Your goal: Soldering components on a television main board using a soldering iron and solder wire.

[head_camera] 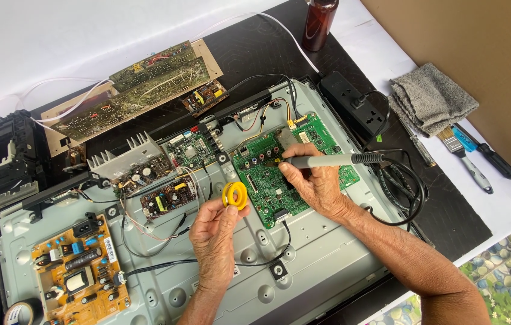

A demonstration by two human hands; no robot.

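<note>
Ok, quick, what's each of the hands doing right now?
Left hand: closed on a small yellow round spool.
Right hand: closed around a grey pen-shaped soldering iron, its tip over the green circuit board.

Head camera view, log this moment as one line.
left hand: holds yellow solder spool | right hand: holds grey soldering iron over green circuit board

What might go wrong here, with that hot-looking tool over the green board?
1. The right hand holds the soldering iron tip among tightly packed parts on the green circuit board; a slip might bridge or scorch neighbours.
2. The left hand holds the yellow solder spool close to the tip, so the fingers could get burned.
3. The iron's black cord loops beside the right wrist and might snag.
</note>
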